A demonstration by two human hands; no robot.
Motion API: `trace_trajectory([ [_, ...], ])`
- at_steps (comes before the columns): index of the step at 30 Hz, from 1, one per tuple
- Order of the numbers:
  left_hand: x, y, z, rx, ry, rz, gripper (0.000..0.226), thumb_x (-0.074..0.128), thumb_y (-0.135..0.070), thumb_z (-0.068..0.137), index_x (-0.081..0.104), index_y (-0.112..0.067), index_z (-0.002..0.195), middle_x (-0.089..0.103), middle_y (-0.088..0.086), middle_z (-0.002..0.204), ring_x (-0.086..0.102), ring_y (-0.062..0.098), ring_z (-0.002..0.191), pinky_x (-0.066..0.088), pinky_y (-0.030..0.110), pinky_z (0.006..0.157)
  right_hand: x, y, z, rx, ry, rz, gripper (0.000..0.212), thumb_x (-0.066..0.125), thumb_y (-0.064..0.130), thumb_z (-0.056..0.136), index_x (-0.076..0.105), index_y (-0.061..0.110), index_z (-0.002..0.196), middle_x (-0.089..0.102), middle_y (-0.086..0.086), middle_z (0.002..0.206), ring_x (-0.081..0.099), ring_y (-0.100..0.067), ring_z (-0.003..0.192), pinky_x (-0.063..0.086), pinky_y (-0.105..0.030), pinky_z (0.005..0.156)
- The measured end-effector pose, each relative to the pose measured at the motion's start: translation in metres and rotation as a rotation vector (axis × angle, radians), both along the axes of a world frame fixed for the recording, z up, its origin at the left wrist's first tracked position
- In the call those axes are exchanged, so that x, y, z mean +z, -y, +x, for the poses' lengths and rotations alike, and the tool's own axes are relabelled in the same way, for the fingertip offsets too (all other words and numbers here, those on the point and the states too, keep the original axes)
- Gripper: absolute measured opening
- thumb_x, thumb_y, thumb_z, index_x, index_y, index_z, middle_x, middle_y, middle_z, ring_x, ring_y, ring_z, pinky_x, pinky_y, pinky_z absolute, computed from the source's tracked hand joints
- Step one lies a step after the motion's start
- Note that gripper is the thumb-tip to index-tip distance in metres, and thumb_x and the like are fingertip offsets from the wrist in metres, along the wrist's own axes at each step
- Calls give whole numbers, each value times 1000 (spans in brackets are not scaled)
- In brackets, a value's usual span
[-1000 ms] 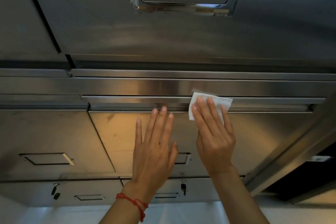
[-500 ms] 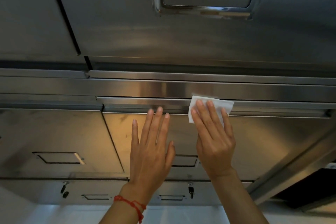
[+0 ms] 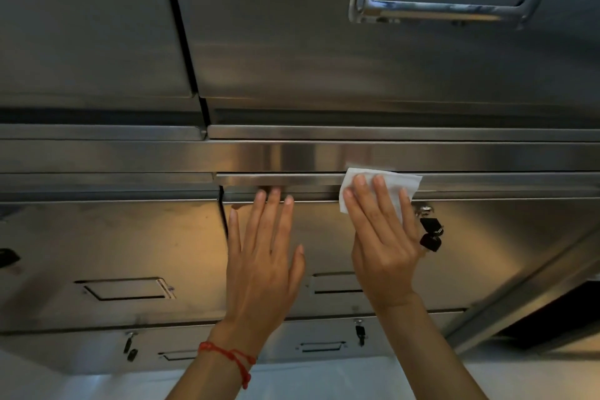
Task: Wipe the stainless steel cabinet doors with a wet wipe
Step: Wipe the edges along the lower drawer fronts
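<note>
The stainless steel cabinet door is filling the wall in front, and the person is leaning both palms against it. The left hand is lying flat with straight fingers, empty, while the right hand is pressing a white wet wipe against the door's top edge, just beside a small bunch of black keys hanging in its lock.

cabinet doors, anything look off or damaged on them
Nothing damaged. The door under the right hand and wipe has black keys hanging from its lock, and the door to the left shows faint dark smudges. The left hand lies flat beside the wipe.
</note>
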State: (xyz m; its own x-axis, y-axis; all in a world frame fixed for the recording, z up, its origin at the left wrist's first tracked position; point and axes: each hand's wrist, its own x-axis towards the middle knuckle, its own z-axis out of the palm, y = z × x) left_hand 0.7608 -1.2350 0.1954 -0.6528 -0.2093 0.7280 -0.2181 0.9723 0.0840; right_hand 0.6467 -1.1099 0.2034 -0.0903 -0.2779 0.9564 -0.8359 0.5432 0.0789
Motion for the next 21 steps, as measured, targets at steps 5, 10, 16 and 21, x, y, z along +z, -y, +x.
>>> trace_trajectory([
  [5, -4, 9, 3, -22, -3, -27, 56, 40, -26, 91, 30, -4, 142, 28, 17, 149, 24, 31, 140, 18, 54, 113, 0, 13, 8, -4, -19, 12, 30, 49, 0, 97, 55, 5, 125, 54, -11, 132, 50, -26, 127, 34, -48, 110],
  [10, -6, 13, 3, -43, -10, -31, 57, 40, -25, 91, 28, -6, 143, 26, 16, 149, 23, 30, 140, 17, 53, 113, 2, 27, 15, 10, -47, 19, 31, 51, 1, 96, 55, 7, 126, 53, -9, 132, 48, -24, 127, 32, -45, 111],
  [16, -9, 17, 5, -38, 5, -58, 57, 39, -26, 92, 26, -6, 144, 25, 16, 150, 22, 30, 141, 17, 52, 114, 2, 36, 19, 10, -51, 31, 38, 57, 0, 90, 54, 8, 127, 51, -8, 134, 47, -23, 129, 33, -44, 111],
  [21, -9, 18, 6, -31, 5, -56, 58, 40, -26, 91, 25, -6, 144, 24, 16, 150, 22, 30, 141, 19, 52, 113, 4, 32, 16, 18, -89, 71, 34, 56, 2, 94, 57, 9, 127, 52, -6, 134, 48, -22, 129, 33, -44, 111],
])
